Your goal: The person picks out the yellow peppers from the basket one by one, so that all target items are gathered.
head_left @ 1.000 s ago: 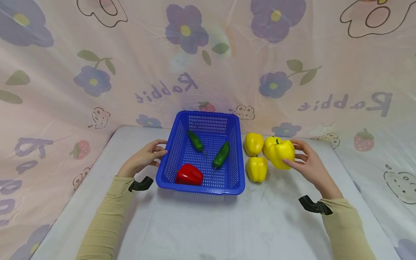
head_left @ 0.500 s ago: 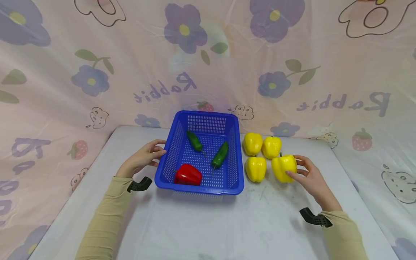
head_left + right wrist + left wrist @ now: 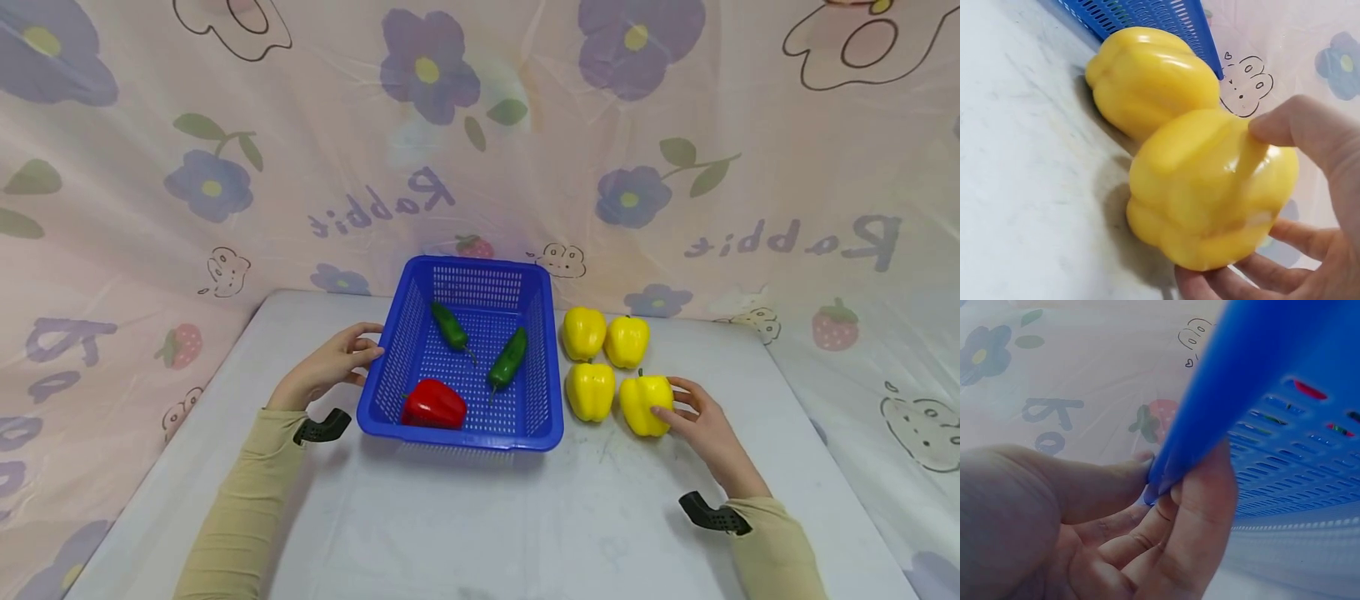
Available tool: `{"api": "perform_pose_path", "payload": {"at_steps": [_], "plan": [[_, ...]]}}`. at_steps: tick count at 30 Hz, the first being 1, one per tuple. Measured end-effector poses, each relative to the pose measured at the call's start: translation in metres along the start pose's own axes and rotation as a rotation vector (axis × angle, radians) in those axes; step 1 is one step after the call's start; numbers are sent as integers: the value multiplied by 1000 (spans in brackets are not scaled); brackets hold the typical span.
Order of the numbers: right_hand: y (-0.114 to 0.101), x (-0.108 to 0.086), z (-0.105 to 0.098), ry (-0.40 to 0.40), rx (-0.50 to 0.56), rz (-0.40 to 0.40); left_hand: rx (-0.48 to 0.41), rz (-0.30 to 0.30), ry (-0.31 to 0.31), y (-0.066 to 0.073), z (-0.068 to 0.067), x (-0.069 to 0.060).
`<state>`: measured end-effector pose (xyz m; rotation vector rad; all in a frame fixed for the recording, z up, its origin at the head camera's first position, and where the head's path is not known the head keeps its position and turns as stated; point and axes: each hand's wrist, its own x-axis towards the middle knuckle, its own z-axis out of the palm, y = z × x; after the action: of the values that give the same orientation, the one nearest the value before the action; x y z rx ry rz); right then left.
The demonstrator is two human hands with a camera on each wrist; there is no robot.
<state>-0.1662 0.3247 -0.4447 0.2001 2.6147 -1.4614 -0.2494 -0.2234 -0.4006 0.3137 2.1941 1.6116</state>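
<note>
A blue plastic basket [image 3: 461,438] stands on the white table, with a red bell pepper [image 3: 435,404] and two green chili peppers [image 3: 450,326] inside. At its left side, my left hand [image 3: 330,367] pinches the rim [image 3: 1210,406] between thumb and fingers. To the right of the basket, my right hand [image 3: 705,429] holds a yellow bell pepper [image 3: 645,405] low at the table, thumb on the near side and fingers round the far side. In the right wrist view, the held bell pepper [image 3: 1210,187] overlaps another yellow bell pepper [image 3: 1147,81] by the basket.
Three other yellow bell peppers, one at the front [image 3: 591,392] and two behind [image 3: 583,333], stand close together along the basket's right side. A printed curtain [image 3: 480,167] hangs behind the table [image 3: 487,525]. A black wrist mount [image 3: 712,512] juts from each sleeve.
My right hand has brought the yellow bell pepper down and toward me, from in front of the back pepper to beside the front one. The left hand keeps its grip on the rim.
</note>
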Motion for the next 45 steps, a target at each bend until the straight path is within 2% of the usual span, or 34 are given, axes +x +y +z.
{"api": "perform_pose_path", "payload": {"at_steps": [12, 22, 31, 36, 45], "plan": [[1, 2, 3, -18, 57, 58, -1, 16, -2, -2, -1, 0], [-1, 4, 0, -79, 81, 123, 7, 15, 3, -2, 0, 0], [3, 8, -2, -110, 116, 75, 11, 4, 10, -2, 0, 1], [3, 11, -1, -116, 180, 72, 11, 10, 2, -3, -1, 0], [2, 13, -1, -122, 214, 55, 17, 21, -4, -2, -1, 0]]}}
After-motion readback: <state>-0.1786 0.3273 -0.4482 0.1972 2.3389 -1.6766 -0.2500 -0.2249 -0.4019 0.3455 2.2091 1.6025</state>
